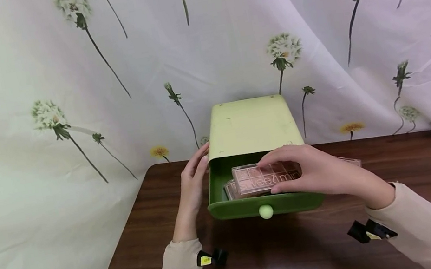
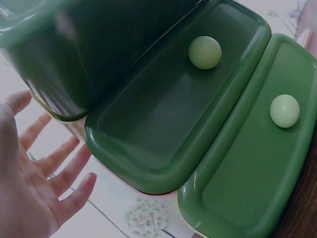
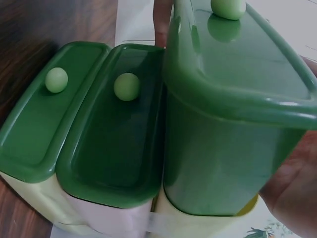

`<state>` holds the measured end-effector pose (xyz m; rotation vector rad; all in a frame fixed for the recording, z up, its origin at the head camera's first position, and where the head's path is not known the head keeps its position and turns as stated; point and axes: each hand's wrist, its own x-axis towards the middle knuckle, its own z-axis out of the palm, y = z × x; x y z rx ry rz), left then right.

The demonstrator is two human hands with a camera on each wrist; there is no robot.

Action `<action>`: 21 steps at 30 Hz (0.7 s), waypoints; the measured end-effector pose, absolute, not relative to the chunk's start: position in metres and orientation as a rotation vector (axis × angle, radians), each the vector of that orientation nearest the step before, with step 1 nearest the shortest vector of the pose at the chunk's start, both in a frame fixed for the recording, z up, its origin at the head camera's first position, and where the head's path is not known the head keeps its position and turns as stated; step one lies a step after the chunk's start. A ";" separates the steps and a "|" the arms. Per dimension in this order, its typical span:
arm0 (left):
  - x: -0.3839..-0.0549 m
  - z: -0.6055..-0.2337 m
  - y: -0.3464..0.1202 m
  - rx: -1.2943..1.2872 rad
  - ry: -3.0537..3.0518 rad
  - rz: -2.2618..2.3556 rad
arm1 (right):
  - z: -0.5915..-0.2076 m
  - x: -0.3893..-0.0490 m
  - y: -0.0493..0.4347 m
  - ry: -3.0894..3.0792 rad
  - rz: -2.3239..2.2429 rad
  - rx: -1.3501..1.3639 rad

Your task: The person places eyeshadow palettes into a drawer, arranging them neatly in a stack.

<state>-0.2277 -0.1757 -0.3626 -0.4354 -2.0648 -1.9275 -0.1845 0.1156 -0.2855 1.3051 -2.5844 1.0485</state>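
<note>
A small chest with a cream top [image 1: 254,123] has its green top drawer [image 1: 235,208] pulled out. My right hand [image 1: 318,169] pinches an eyeshadow palette [image 1: 251,179] in a clear case between thumb and fingers, over the drawer. Lettering on the case starts with "sweet". Another palette [image 1: 230,191] lies beneath it, mostly covered. Along the chest's left side, my left hand [image 1: 190,183] rests with its fingers extended. In the left wrist view, those fingers [image 2: 62,178] spread beside the drawers. The right wrist view shows my right palm behind the drawer, its palette hidden.
Two lower green drawers, a middle one [image 2: 163,124] and a bottom one [image 2: 247,168], are closed, each with a round pale knob. A clear case edge [image 1: 351,161] shows behind my right wrist. The brown wooden table [image 1: 143,240] meets a dandelion-print cloth [image 1: 62,74] at the back.
</note>
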 end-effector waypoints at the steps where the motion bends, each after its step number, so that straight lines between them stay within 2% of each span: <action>1: -0.228 -0.363 -0.176 -0.434 -2.065 -1.927 | -0.286 -0.186 0.115 -2.590 1.078 1.320; 21: -0.229 -0.364 -0.175 -0.424 -2.072 -1.937 | -0.293 -0.202 0.104 -2.668 0.977 1.374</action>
